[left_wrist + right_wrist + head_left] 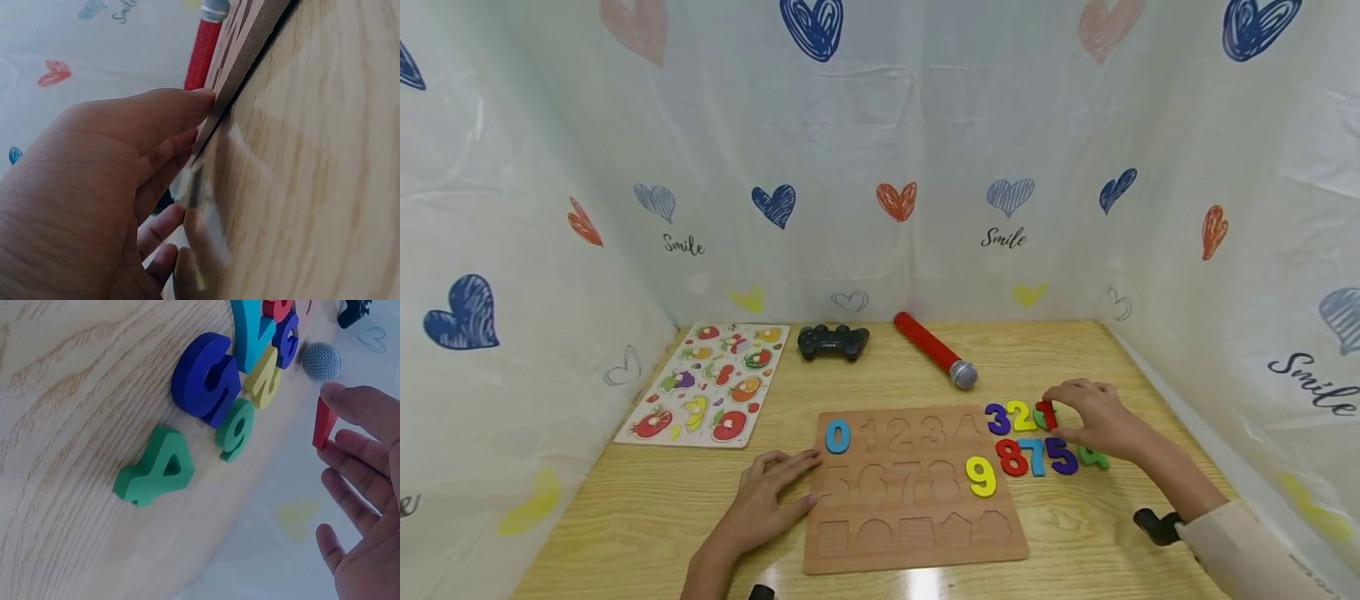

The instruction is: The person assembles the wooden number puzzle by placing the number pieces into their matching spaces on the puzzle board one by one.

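A wooden number puzzle board (887, 533) lies at the middle of the table, with a blue 0 (838, 436) at its upper left and a yellow 9 (981, 477) at its right. My left hand (767, 496) touches the board's left edge with fingers extended. Between thumb and fingers, my right hand (1097, 417) pinches a red number 1 (324, 423), raised above the other pieces. Below and beside it lie a green 6 (236, 430), a purple 5 (206, 378), a green 4 (159, 467), a yellow 2 (1021, 416), a purple 3 (997, 419), a red 8 (1011, 457) and a light blue 7 (1036, 456).
A fruit picture board (703, 387) lies at the back left. Behind the puzzle board are a black game controller (832, 342) and a red microphone (928, 343). A white curtain (880, 125) with printed hearts surrounds the table on three sides.
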The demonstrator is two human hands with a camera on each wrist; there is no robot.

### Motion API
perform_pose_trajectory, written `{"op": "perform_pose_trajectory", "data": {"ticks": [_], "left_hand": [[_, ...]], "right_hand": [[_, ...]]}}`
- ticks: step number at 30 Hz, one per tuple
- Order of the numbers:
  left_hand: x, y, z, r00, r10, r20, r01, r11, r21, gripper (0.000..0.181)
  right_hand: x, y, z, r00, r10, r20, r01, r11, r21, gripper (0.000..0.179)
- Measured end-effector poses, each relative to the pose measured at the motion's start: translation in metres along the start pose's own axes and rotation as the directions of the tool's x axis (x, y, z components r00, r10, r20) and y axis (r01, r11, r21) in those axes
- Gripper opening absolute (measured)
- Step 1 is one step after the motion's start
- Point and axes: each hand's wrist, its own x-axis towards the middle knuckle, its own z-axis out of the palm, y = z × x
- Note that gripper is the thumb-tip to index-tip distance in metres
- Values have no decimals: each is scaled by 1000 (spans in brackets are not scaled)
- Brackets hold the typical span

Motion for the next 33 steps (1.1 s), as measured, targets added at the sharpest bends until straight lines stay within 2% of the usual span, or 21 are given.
{"op": "perform_pose_trajectory", "data": {"ticks": [23,33], "left_hand": [[0,0,-1,1000,2,7,-2,1000,-2,51],[1,-1,0,1000,16,-3,-16,1000,-7,52]], "right_hand": [[12,-30,2,998,-55,-18,55,998,-5,45],[18,-40,4,998,-54,20,53,998,27,47]]}}
